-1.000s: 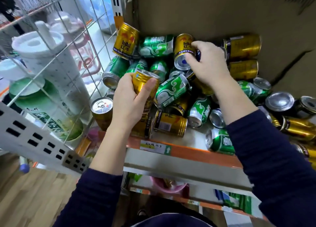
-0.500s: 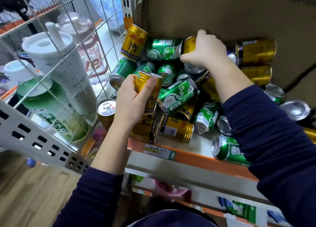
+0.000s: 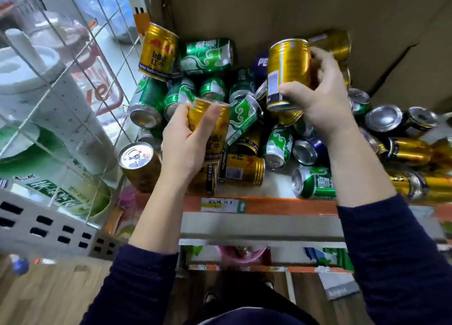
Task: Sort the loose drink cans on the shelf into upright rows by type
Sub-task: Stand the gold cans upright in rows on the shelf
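Glossy metal fills my feed: the raised gold can (image 3: 286, 72) shows a ribbed, lacquered wall, the lower gold can (image 3: 220, 136) a smooth printed one, and green cans (image 3: 206, 55) gleam. A bare silver lid (image 3: 135, 154) looks bright. Behind stands matt brown cardboard (image 3: 269, 6); left, white-coated wire mesh (image 3: 115, 43); below, wood-grain floor (image 3: 49, 295) and dark cloth sleeves (image 3: 403, 263).

Left hand (image 3: 188, 143) gripping gold can (image 3: 212, 126), right hand (image 3: 322, 104) holding raised gold can (image 3: 287, 72), above jumbled pile (image 3: 244, 119)

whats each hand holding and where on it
Left hand grips a gold can round its side; right hand grips a second gold can round its side.
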Available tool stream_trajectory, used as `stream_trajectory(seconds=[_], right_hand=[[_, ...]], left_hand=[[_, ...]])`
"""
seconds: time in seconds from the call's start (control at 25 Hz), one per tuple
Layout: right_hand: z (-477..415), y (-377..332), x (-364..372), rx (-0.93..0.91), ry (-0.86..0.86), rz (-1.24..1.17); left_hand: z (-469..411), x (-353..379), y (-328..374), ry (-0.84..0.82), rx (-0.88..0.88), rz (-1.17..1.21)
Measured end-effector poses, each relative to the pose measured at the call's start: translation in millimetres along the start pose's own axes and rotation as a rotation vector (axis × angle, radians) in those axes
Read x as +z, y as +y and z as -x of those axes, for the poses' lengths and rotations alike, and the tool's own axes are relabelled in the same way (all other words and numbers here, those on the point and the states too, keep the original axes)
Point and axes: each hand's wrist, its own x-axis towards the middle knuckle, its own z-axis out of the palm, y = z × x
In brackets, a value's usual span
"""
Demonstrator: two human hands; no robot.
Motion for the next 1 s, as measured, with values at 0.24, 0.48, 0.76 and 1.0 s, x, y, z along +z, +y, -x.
stream_trajectory(seconds=[0.24,0.48,0.76,1.0], right_hand=[[65,28,-52,0.115,0.031,-0.356],[120,56,-146,0.178,0.115,-0.455],[192,91,-296,0.260,0.341,-0.400],[230,121,-393,0.270,0.422,-0.344]], left_hand=[[21,47,25,-0.137,0.084,0.108],[65,135,58,-0.298,0.040,0.182],[152,273,115,-0.526,0.033,0.247],[210,365,150,-0.631,0.043,0.216]])
